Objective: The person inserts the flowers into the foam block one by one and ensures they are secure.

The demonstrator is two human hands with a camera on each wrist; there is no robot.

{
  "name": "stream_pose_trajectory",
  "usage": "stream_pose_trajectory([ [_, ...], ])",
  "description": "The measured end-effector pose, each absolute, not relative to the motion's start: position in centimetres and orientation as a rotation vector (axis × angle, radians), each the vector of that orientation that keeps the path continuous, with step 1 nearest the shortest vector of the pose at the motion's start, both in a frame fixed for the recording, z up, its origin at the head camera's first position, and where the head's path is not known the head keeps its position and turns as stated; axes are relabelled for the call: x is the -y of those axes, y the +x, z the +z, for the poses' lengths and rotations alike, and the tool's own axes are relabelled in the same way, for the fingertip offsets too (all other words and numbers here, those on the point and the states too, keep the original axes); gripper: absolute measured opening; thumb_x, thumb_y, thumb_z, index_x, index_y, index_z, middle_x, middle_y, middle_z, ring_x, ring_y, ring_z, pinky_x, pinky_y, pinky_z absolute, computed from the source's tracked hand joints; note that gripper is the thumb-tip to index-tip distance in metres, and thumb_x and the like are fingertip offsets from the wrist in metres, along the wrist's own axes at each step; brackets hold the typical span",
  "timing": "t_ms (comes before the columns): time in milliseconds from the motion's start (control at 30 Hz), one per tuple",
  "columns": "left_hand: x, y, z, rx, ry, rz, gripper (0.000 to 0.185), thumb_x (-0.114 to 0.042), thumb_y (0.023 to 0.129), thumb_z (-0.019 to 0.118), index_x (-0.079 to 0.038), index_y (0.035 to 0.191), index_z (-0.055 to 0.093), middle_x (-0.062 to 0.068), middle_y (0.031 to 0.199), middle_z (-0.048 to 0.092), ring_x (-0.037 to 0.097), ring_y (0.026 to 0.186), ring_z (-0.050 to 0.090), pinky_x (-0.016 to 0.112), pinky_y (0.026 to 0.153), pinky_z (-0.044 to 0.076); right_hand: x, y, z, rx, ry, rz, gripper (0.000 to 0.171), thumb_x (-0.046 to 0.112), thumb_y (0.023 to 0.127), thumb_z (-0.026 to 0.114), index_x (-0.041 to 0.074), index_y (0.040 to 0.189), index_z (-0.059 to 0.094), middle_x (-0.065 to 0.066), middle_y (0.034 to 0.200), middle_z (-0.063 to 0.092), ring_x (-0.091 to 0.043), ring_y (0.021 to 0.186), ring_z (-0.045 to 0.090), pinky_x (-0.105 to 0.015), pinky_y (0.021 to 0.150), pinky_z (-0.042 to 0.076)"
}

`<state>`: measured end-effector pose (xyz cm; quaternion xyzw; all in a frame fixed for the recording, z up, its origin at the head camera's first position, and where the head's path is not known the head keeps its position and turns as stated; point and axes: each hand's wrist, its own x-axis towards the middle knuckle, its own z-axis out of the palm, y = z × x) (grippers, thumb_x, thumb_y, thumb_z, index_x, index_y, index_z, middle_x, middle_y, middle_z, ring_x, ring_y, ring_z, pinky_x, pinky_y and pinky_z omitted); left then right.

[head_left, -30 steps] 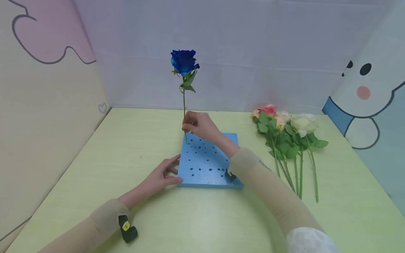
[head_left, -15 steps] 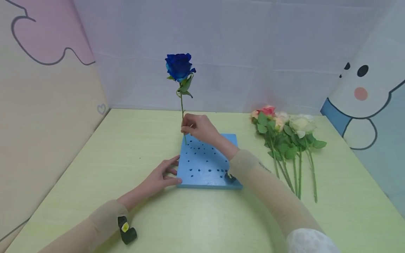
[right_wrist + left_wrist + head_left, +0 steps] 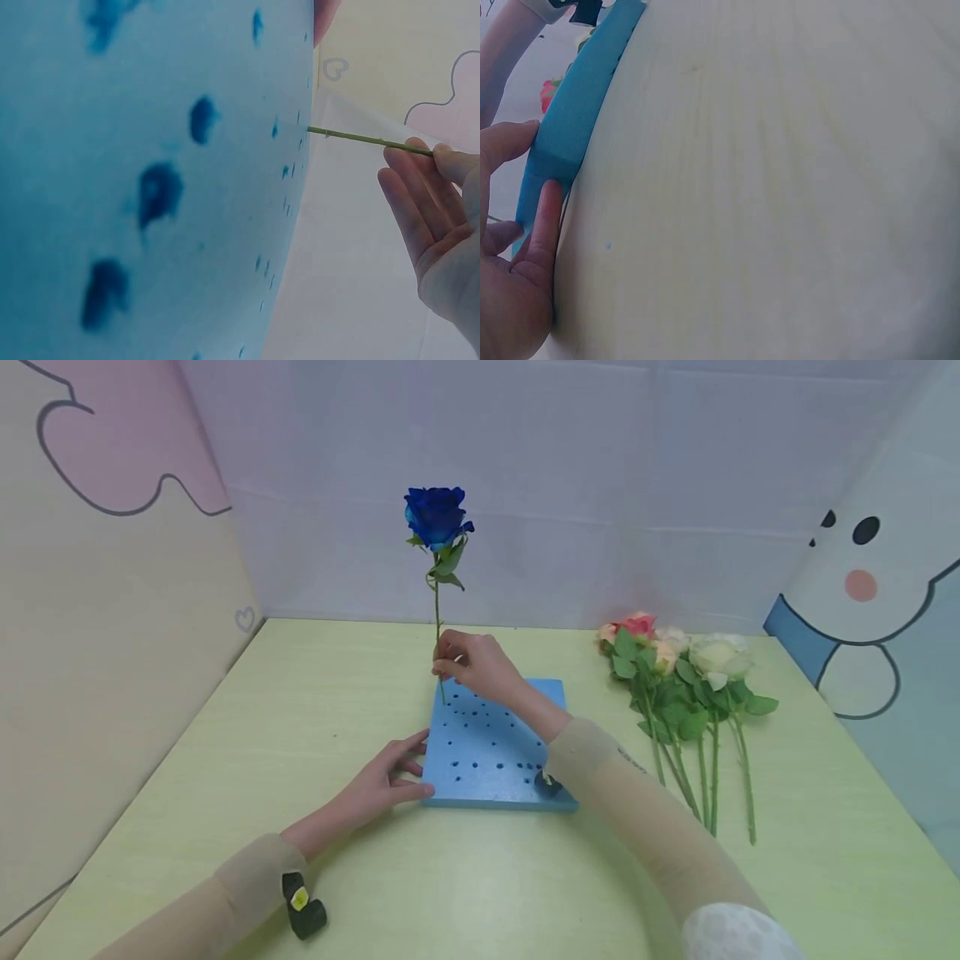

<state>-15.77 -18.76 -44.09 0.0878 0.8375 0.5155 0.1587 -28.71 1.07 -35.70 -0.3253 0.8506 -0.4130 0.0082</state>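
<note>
- The blue rose (image 3: 437, 515) stands upright in the upper middle of the head view, its bloom high above the table (image 3: 300, 693) and its thin green stem running straight down to the far left corner of the blue foam block (image 3: 491, 743).
- The right hand (image 3: 472, 662) pinches the stem low down, just above the block, between thumb and fingertips; in the right wrist view the other fingers (image 3: 409, 202) lie fairly straight beside the stem (image 3: 360, 138).
- The stem tip meets the foam near one of the small holes; whether it is seated inside cannot be told.
- The left hand (image 3: 382, 781) rests flat on the table at the block's near left corner, fingers straight, the thumb and a finger (image 3: 544, 217) pressed against the foam's side.
- Handling, as a judgement: the rose looks light, with a thin stem that would bend if held far from the tip, so the low hold seems sound. The bloom is top-heavy and soft; best left untouched.
- The foam looks light and easily dented, likely to slide unless steadied.
- The block serves as the holder: its top is dotted with dark holes, and only the blue rose stands at it.
- A bunch of loose roses (image 3: 675, 677), pink, peach and cream, lies on the table at centre right, well apart from the block.
</note>
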Motion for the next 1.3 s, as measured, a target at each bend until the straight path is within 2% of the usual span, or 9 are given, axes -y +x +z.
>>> stream_pose_trajectory([
  [167,18.8,-15.7,-43.9,-2.384,0.255,1.484,0.086,-0.028,0.087,0.076,-0.023,0.157,0.027,0.010,0.149,0.043,0.023,0.117,0.056,0.024,0.090,0.056,-1.1,-28.7,-35.6,-2.656,-1.003,-1.297,0.008,0.018,0.098,0.062,0.011,0.101,0.063,-0.008,0.100,0.075,-0.026,0.089,0.075,-0.026,0.072,0.060],
  [400,19.0,-15.7,-43.8,-2.376,0.277,1.494,0.085,-0.026,0.087,0.076,-0.020,0.157,0.027,0.013,0.149,0.042,0.024,0.118,0.055,0.025,0.091,0.056,-1.6,-28.6,-35.7,-2.700,-1.049,-1.304,0.020,0.020,0.097,0.063,0.013,0.115,0.067,-0.003,0.113,0.073,-0.015,0.104,0.070,-0.027,0.090,0.058],
  [667,18.8,-15.7,-43.7,-2.376,0.256,1.496,0.086,-0.026,0.087,0.077,-0.024,0.157,0.027,0.010,0.148,0.043,0.023,0.117,0.055,0.023,0.090,0.056,-2.7,-28.2,-35.4,-2.726,-1.068,-1.254,0.039,0.023,0.095,0.066,0.014,0.132,0.059,-0.002,0.134,0.065,-0.019,0.125,0.060,-0.038,0.108,0.049],
  [1300,18.9,-15.7,-43.8,-2.388,0.301,1.505,0.087,-0.023,0.086,0.077,-0.020,0.157,0.027,0.012,0.147,0.044,0.024,0.115,0.055,0.015,0.086,0.053,-6.1,-26.6,-35.2,-2.810,-0.938,-1.346,0.045,0.020,0.093,0.069,0.014,0.136,0.056,-0.004,0.138,0.062,-0.020,0.127,0.059,-0.039,0.108,0.049],
])
